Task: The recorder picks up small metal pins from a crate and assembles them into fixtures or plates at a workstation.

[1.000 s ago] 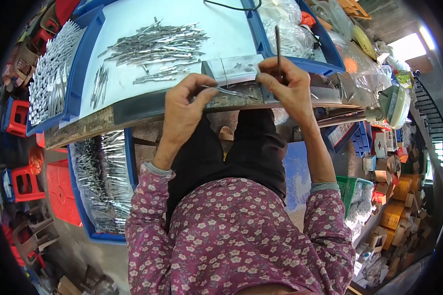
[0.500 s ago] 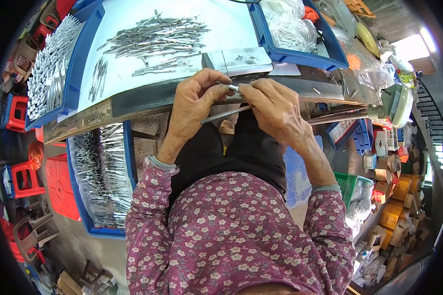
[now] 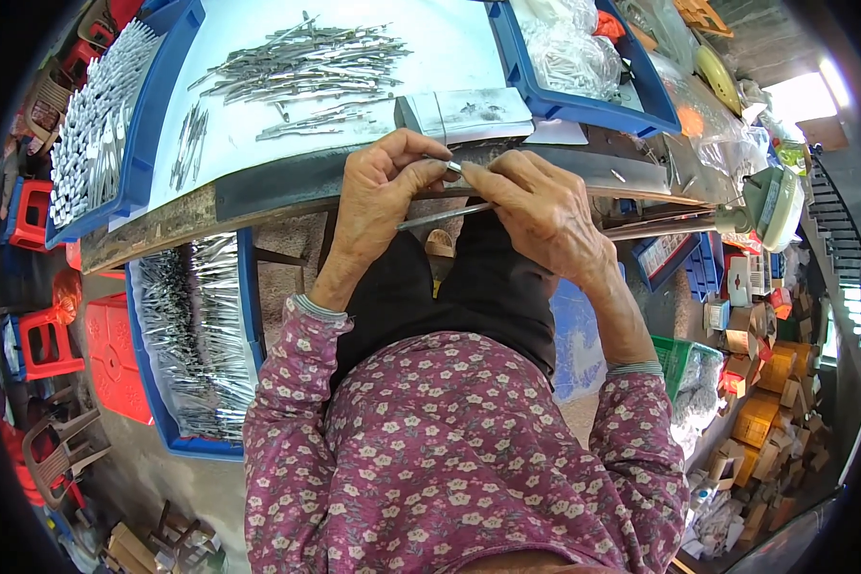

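Status: 1 pc. in process. L hand (image 3: 381, 203): thumb and index finger together, clamped on a small, bright silver metal pc. (image 3: 454, 166) held over the front edge of the white-covered tabletop (image 3: 450, 48). R hand (image 3: 538, 212): fingers curled around a slim, straight grey metal rod (image 3: 440, 218), which points left, below the pc.; thumb and index fingertips at the pc.'s right end. Whether they press on it: cannot tell. Completion of this pc.: cannot confirm; fingers cover most of it.

Qty. on tabletop: large, loose heap of thin silver metal pcs. (image 3: 306, 67) toward rear edge, left of ctr.; small bundle of thin silver metal pcs. (image 3: 190, 143) nearer front-left corner.

Qty. in trays: blue plastic tray (image 3: 158, 115) at tabletop's left end, full of slender white-and-silver pcs. (image 3: 100, 124); lower blue plastic tray (image 3: 250, 306) below front edge, w/ silver pcs. in rows (image 3: 222, 335).

Judgement: work approx. mid-batch; which lots are done vs. left, cannot tell.
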A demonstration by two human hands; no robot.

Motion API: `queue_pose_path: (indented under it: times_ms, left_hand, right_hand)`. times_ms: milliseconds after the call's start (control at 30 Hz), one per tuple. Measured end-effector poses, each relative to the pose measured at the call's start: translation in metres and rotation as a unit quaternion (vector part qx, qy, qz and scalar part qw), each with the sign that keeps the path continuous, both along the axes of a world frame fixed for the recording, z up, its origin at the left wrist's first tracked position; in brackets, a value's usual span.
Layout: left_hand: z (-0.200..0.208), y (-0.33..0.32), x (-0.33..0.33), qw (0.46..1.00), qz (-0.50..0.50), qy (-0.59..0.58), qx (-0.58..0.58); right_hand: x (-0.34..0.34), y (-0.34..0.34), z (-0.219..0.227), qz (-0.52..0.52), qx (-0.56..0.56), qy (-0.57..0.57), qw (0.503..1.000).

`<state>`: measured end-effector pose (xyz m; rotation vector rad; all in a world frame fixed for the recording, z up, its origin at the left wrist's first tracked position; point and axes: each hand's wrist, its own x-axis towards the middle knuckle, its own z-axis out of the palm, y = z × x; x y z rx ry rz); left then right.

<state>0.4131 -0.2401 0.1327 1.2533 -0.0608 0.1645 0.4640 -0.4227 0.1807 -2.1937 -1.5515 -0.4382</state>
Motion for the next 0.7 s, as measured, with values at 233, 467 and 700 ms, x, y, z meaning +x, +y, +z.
queue_pose_path:
  times_ms: [233, 467, 700]
  left_hand:
    - [0.000, -0.010, 0.024, 0.997, 0.075, -0.021, 0.018]
    - [-0.014, -0.013, 0.062, 0.865, 0.272, -0.090, 0.413]
    - [-0.029, -0.014, 0.061, 0.851, 0.279, -0.101, 0.433]
  right_hand:
    - [0.028, 0.003, 0.000, -0.056, -0.004, 0.010, 0.998]
    - [0.077, 0.010, -0.022, -0.082, 0.013, 0.018, 0.996]
    - [0.080, 0.035, -0.013, -0.055, 0.254, 0.385, 0.885]
